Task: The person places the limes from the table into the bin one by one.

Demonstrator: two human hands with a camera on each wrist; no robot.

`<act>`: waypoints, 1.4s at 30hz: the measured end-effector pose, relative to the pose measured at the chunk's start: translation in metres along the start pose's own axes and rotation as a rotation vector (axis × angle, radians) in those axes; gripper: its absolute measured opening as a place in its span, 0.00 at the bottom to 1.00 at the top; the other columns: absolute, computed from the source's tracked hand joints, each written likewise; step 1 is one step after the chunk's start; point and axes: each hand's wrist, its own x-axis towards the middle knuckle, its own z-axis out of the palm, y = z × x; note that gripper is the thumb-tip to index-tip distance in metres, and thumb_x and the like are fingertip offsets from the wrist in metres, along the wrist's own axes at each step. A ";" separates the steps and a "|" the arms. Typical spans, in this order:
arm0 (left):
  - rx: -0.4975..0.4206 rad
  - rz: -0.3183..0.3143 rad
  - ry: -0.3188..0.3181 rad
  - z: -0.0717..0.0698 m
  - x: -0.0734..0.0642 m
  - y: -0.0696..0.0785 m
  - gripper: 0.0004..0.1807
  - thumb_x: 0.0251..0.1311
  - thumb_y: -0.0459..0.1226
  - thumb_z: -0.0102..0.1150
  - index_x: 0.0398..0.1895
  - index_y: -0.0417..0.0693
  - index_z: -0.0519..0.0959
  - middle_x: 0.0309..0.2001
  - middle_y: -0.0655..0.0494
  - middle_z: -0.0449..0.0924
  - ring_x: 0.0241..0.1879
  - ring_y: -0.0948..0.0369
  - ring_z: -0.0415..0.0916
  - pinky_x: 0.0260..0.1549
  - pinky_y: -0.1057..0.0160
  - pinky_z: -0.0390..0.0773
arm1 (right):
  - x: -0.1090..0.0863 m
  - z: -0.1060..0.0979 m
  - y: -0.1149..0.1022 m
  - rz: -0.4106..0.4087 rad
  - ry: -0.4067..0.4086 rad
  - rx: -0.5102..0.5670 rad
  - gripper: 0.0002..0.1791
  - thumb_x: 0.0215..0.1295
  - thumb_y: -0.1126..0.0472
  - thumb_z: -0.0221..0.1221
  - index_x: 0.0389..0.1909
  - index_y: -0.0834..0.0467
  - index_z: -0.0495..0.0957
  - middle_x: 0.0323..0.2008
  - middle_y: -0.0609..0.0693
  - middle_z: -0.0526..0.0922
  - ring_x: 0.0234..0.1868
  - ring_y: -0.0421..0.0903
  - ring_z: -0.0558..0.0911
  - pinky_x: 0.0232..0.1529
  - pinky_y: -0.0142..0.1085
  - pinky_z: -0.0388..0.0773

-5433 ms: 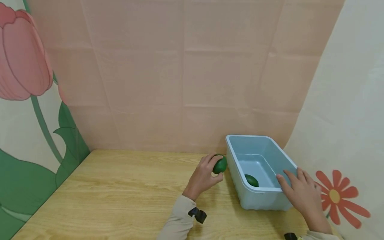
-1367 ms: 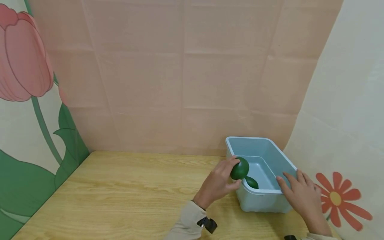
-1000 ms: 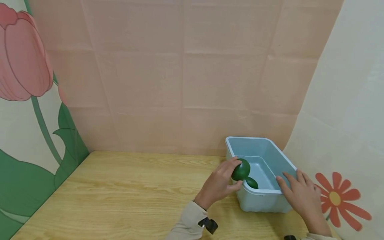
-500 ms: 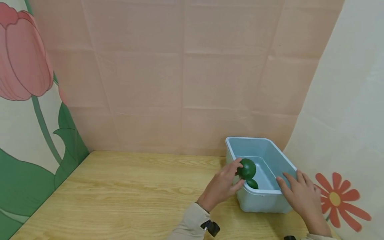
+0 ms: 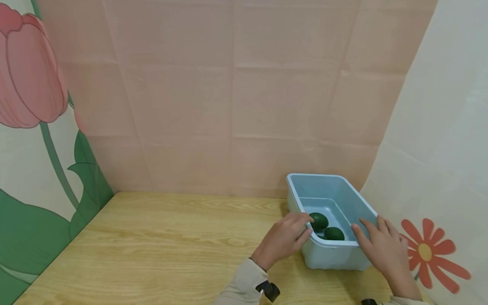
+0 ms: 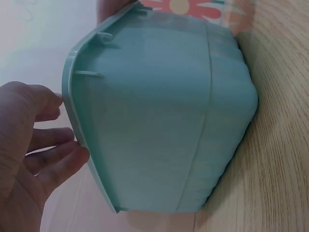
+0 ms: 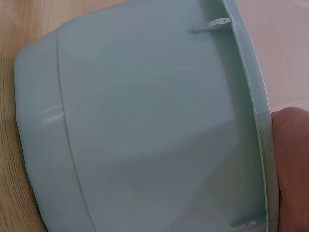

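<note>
Inside the light-blue plastic bin (image 5: pixel 335 256) lie dark green avocados: one (image 5: pixel 319 221) against the left wall beside my left fingertips, another (image 5: pixel 334 233) closer to the front. A green sliver shows between them at the front wall; I cannot tell if it is a separate avocado. My left hand (image 5: pixel 284 237) is at the bin's left rim, holding nothing. In the left wrist view, the left hand's fingers (image 6: pixel 55 145) are loosely bent at the rim. My right hand (image 5: pixel 386 250) rests over the right front rim, thumb and index finger reaching inside; the right wrist view shows only part of it.
The bin stands on a wood-grain table (image 5: pixel 171 245) near its right side. A pinkish backdrop (image 5: pixel 228 106) rises behind. White sheets printed with a tulip (image 5: pixel 32 72) and a red flower (image 5: pixel 425 252) flank the table.
My left hand has carried an avocado rightward over the bin's left rim and let go; it now lies inside. Another avocado has shifted right. The right hand has stayed on the rim.
</note>
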 end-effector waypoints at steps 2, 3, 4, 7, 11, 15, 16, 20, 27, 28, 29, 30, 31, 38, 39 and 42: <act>0.003 0.010 0.001 0.001 0.000 0.000 0.13 0.75 0.40 0.50 0.54 0.47 0.79 0.55 0.56 0.81 0.58 0.63 0.76 0.57 0.71 0.71 | -0.001 -0.001 0.001 -0.006 0.005 0.003 0.40 0.77 0.36 0.38 0.63 0.70 0.69 0.66 0.83 0.54 0.64 0.81 0.53 0.51 0.76 0.53; 0.005 0.014 0.002 0.002 0.000 0.000 0.13 0.75 0.40 0.50 0.53 0.47 0.80 0.55 0.56 0.81 0.58 0.63 0.76 0.57 0.72 0.71 | -0.001 -0.001 0.001 -0.008 0.006 0.003 0.39 0.77 0.36 0.38 0.63 0.70 0.69 0.66 0.83 0.54 0.64 0.81 0.53 0.51 0.76 0.53; 0.004 0.019 0.005 0.002 0.000 0.001 0.12 0.75 0.40 0.50 0.52 0.47 0.80 0.54 0.56 0.81 0.58 0.63 0.76 0.57 0.72 0.71 | -0.002 -0.002 0.002 -0.010 0.007 0.005 0.39 0.77 0.37 0.38 0.63 0.69 0.69 0.66 0.83 0.54 0.64 0.81 0.53 0.51 0.76 0.53; 0.008 0.036 0.016 0.003 0.000 0.001 0.12 0.75 0.40 0.50 0.50 0.48 0.81 0.53 0.56 0.82 0.57 0.64 0.76 0.57 0.72 0.71 | -0.003 -0.003 0.004 -0.025 0.019 0.010 0.37 0.78 0.39 0.38 0.63 0.69 0.69 0.66 0.84 0.54 0.64 0.81 0.54 0.51 0.76 0.53; 0.034 0.047 0.020 0.002 0.001 -0.001 0.11 0.75 0.40 0.51 0.49 0.50 0.82 0.52 0.59 0.82 0.55 0.66 0.76 0.56 0.74 0.71 | -0.004 -0.003 0.003 -0.051 0.047 0.028 0.34 0.79 0.42 0.39 0.63 0.70 0.69 0.65 0.85 0.55 0.64 0.81 0.54 0.52 0.75 0.52; 0.041 0.046 0.011 0.001 0.001 -0.001 0.11 0.74 0.41 0.52 0.50 0.50 0.82 0.50 0.60 0.82 0.53 0.66 0.77 0.54 0.75 0.72 | -0.003 -0.005 0.001 -0.060 0.054 0.035 0.33 0.80 0.44 0.37 0.63 0.70 0.68 0.64 0.85 0.55 0.65 0.81 0.54 0.55 0.75 0.51; 0.039 0.043 0.009 0.001 0.001 0.000 0.11 0.74 0.41 0.52 0.50 0.49 0.82 0.50 0.60 0.82 0.52 0.66 0.77 0.54 0.75 0.72 | -0.003 -0.005 0.000 -0.059 0.049 0.035 0.34 0.81 0.44 0.36 0.64 0.71 0.68 0.64 0.85 0.55 0.65 0.81 0.53 0.56 0.75 0.50; 0.018 0.024 -0.013 0.002 -0.003 0.001 0.13 0.75 0.42 0.52 0.52 0.47 0.82 0.52 0.58 0.82 0.53 0.65 0.78 0.54 0.74 0.73 | -0.003 -0.004 -0.001 -0.044 0.027 0.040 0.35 0.81 0.44 0.32 0.66 0.71 0.64 0.65 0.84 0.54 0.65 0.81 0.52 0.58 0.76 0.45; 0.053 0.046 0.003 0.001 -0.005 0.000 0.15 0.75 0.43 0.50 0.55 0.47 0.80 0.54 0.56 0.82 0.55 0.64 0.78 0.58 0.71 0.71 | -0.002 -0.002 -0.005 -0.011 0.027 0.125 0.40 0.79 0.39 0.32 0.71 0.72 0.57 0.66 0.84 0.50 0.68 0.82 0.41 0.60 0.77 0.33; 0.060 0.046 0.010 0.000 -0.004 0.000 0.15 0.75 0.43 0.50 0.56 0.47 0.80 0.54 0.56 0.81 0.56 0.64 0.77 0.58 0.69 0.71 | -0.001 -0.003 -0.007 -0.014 0.039 0.138 0.41 0.79 0.39 0.33 0.72 0.71 0.55 0.67 0.84 0.50 0.69 0.82 0.39 0.61 0.77 0.31; 0.074 0.045 0.015 -0.001 -0.003 -0.001 0.16 0.76 0.43 0.49 0.57 0.47 0.80 0.55 0.56 0.81 0.56 0.63 0.77 0.59 0.68 0.71 | -0.001 -0.004 -0.010 -0.020 0.060 0.144 0.41 0.79 0.39 0.34 0.72 0.71 0.55 0.67 0.84 0.50 0.70 0.81 0.38 0.61 0.77 0.30; 0.089 0.042 0.021 -0.001 -0.002 -0.001 0.16 0.76 0.43 0.49 0.58 0.48 0.79 0.56 0.56 0.81 0.57 0.63 0.77 0.60 0.67 0.71 | 0.000 -0.004 -0.013 -0.032 0.082 0.149 0.41 0.79 0.39 0.35 0.73 0.71 0.54 0.67 0.84 0.50 0.70 0.81 0.38 0.62 0.76 0.29; 0.107 0.035 0.025 -0.002 -0.002 -0.002 0.17 0.76 0.43 0.48 0.59 0.48 0.79 0.56 0.55 0.80 0.57 0.62 0.76 0.60 0.66 0.71 | 0.000 -0.005 -0.017 -0.046 0.106 0.153 0.41 0.79 0.39 0.36 0.73 0.70 0.54 0.67 0.83 0.50 0.71 0.81 0.37 0.62 0.76 0.28; 0.227 -0.044 0.064 -0.009 -0.004 -0.005 0.21 0.76 0.47 0.47 0.65 0.51 0.74 0.60 0.51 0.77 0.61 0.57 0.72 0.62 0.59 0.70 | -0.003 -0.011 -0.045 -0.169 0.236 0.180 0.38 0.78 0.43 0.43 0.73 0.69 0.56 0.68 0.82 0.52 0.72 0.79 0.37 0.65 0.72 0.28; 0.250 -0.058 0.068 -0.011 -0.005 -0.007 0.22 0.76 0.48 0.46 0.66 0.52 0.74 0.61 0.50 0.76 0.62 0.56 0.71 0.62 0.57 0.69 | -0.002 -0.011 -0.050 -0.183 0.249 0.191 0.37 0.78 0.43 0.44 0.73 0.68 0.56 0.69 0.82 0.52 0.73 0.78 0.37 0.66 0.71 0.28; 0.264 -0.101 0.077 -0.016 -0.008 -0.014 0.25 0.77 0.51 0.44 0.69 0.51 0.71 0.64 0.47 0.74 0.65 0.53 0.69 0.64 0.54 0.68 | -0.001 -0.013 -0.063 -0.222 0.289 0.217 0.37 0.77 0.44 0.47 0.73 0.68 0.58 0.69 0.81 0.53 0.74 0.76 0.39 0.68 0.70 0.30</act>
